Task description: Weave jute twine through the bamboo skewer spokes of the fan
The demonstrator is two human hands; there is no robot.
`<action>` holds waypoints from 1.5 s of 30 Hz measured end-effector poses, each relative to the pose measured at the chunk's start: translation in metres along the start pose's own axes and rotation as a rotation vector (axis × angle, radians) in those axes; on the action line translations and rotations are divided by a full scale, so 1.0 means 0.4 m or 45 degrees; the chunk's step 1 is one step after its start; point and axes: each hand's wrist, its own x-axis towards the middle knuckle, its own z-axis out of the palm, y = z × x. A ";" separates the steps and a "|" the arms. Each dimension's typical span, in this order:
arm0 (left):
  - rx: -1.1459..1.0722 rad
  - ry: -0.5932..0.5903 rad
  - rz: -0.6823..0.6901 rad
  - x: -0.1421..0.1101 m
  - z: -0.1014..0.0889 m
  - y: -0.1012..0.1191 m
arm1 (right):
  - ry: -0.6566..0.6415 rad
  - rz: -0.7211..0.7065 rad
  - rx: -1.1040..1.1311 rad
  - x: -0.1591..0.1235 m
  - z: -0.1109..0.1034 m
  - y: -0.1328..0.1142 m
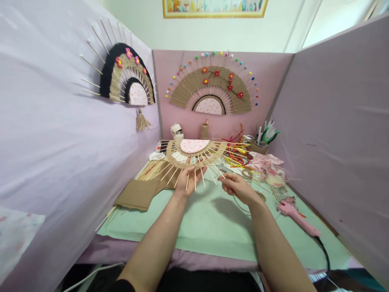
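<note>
A half-round fan of thin wooden sticks (172,175) rests in my left hand (191,178), which grips it from below, fingers partly hidden behind the sticks. Woven bands of jute twine (182,165) run across the sticks, around a pink dotted half-circle of fabric (194,145). My right hand (235,186) is closed in a pinch beside the fan's right-hand stick ends. A thin strand of twine (240,206) curves down from under it towards a small coil (260,196) on the table; the exact grip between the fingertips is hard to see.
A pink glue gun (299,219) lies at the right, its cord over the table edge. Brown cardboard (136,194) and loose sticks (148,169) are at the left. Behind are coloured pipe cleaners (237,156), fabric scraps (264,160) and a tool holder (259,148). Finished fans (182,93) hang on the partitions.
</note>
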 end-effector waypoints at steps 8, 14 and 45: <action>0.054 0.038 0.131 0.000 0.007 0.001 | -0.062 -0.011 0.245 -0.026 -0.020 -0.014; 0.074 0.061 0.141 0.001 0.010 0.001 | -0.051 -0.048 0.310 -0.025 -0.022 -0.010; 0.061 0.019 -0.090 -0.003 0.006 -0.005 | 0.172 -0.051 0.664 0.013 -0.021 -0.006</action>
